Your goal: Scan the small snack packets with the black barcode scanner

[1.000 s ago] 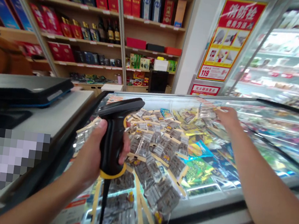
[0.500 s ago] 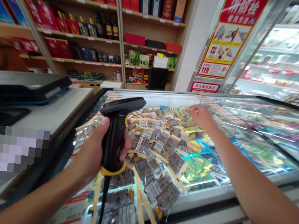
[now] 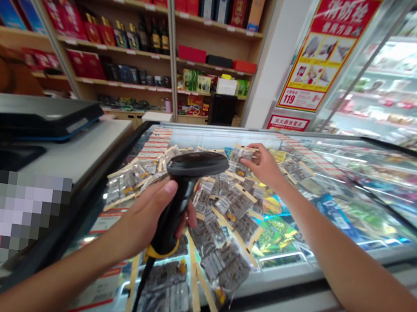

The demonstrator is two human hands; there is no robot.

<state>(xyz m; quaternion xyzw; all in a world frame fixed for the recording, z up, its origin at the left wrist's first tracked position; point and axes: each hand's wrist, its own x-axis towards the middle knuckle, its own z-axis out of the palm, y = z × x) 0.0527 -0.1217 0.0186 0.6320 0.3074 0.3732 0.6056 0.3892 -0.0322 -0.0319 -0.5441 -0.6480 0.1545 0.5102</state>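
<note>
– Wrapped shut around the handle, that's my left hand (image 3: 143, 219). The fingers are curled on the scanner (image 3: 186, 183), the thumb sits up near its head, and the cord hangs down toward me.
– What's left of it?
– The counter (image 3: 91, 147), with a dark till (image 3: 31, 116) lying on it.
– Where does the scanner point?
– Far and right, over the heap of packets (image 3: 223, 218) spread on the freezer lid (image 3: 358, 204).
– And your right?
– My right hand (image 3: 266, 165) is at the far side of the heap. It pinches one packet (image 3: 240, 159) between thumb and fingers, and the packet looks raised just off the others.
– Which step is that?
– I'd judge it the pick-up ahead of a scan, since the packet is in hand but not yet in front of the scanner's head. As I read it, the next move calls for bringing the two together, label side toward the scanner, without dragging neighbouring packets along.
</note>
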